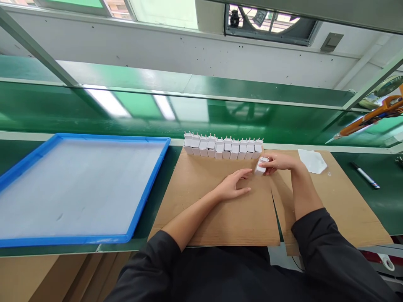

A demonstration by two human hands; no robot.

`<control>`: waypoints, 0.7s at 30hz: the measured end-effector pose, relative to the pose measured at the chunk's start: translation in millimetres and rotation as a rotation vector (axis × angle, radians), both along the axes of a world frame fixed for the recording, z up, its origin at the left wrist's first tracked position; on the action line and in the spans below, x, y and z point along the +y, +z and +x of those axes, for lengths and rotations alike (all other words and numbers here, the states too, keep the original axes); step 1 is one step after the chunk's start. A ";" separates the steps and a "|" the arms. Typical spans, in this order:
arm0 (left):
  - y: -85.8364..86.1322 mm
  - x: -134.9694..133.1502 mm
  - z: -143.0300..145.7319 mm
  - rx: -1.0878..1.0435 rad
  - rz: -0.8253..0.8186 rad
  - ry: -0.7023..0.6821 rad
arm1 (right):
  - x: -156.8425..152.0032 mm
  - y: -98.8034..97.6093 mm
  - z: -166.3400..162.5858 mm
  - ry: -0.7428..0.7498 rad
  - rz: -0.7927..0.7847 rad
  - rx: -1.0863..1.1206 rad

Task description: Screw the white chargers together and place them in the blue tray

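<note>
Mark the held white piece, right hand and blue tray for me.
White piece [260,169]: head view, its lower side.
Right hand [277,162]: head view, its back.
Blue tray [148,188]: head view, right rim.

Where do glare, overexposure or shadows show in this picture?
Head view: bright streaks glare off the green surface; head view: the window looks washed out; head view: a soft shadow lies on the cardboard below the right hand.

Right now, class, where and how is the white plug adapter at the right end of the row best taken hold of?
Probably by the body, below the pins, reaching in from the near right. This end adapter stands pins up; its left side is crowded by the rest of the row, while its near face is exposed. The right hand is nearest but holds another adapter.
</note>
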State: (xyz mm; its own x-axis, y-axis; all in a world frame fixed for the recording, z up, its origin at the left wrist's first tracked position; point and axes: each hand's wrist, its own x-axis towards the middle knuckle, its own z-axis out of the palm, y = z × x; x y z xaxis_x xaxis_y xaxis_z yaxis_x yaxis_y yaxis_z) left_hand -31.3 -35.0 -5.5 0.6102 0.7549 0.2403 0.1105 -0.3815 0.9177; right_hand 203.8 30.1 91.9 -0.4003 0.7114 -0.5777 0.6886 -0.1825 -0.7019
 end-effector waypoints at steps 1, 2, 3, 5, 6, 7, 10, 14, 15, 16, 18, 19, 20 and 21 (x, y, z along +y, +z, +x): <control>-0.2 0.3 0.2 0.014 0.023 0.025 | 2.0 0.1 6.5 -0.037 0.028 -0.002; -0.3 0.9 0.2 0.023 0.038 0.053 | 4.0 -0.2 12.4 -0.078 0.068 -0.014; -0.1 1.7 0.1 0.029 0.050 0.087 | 6.2 -1.1 17.5 -0.118 0.114 -0.032; 2.0 3.6 -1.4 0.035 0.066 0.180 | 10.9 -4.9 24.6 -0.172 0.208 -0.076; 4.1 4.8 -2.9 0.033 0.072 0.241 | 13.3 -7.8 26.6 -0.193 0.248 -0.089; 6.9 6.1 -5.3 0.026 0.079 0.311 | 15.8 -11.1 27.8 -0.215 0.281 -0.086; 17.3 11.5 -17.6 -0.035 0.138 0.560 | 22.1 -21.3 28.5 -0.288 0.323 -0.026; 27.6 25.1 -46.5 -0.180 0.275 0.948 | 26.3 -28.2 31.8 -0.329 0.315 0.050; 28.7 29.5 -55.2 -0.217 0.299 1.039 | 26.8 -28.6 33.3 -0.334 0.311 0.062; 29.3 34.1 -63.9 -0.248 0.317 1.120 | 27.2 -28.9 34.7 -0.342 0.309 0.063; 28.5 43.1 -80.1 -0.273 0.329 1.255 | 28.0 -29.5 36.3 -0.376 0.321 0.050; 27.0 47.3 -87.0 -0.264 0.314 1.307 | 28.5 -30.3 36.0 -0.404 0.338 0.043; 24.8 51.2 -92.8 -0.245 0.280 1.346 | 29.1 -31.4 34.8 -0.437 0.363 0.038; 21.9 54.9 -97.6 -0.228 0.229 1.371 | 29.6 -32.9 32.9 -0.469 0.393 0.035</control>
State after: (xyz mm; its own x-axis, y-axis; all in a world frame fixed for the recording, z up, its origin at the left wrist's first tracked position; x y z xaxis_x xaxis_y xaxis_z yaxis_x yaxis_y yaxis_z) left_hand -128.8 19.9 16.4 -0.6364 0.6407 0.4296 0.3707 -0.2344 0.8987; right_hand 236.7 59.7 59.0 -0.0068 0.9735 -0.2284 0.5731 -0.1834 -0.7987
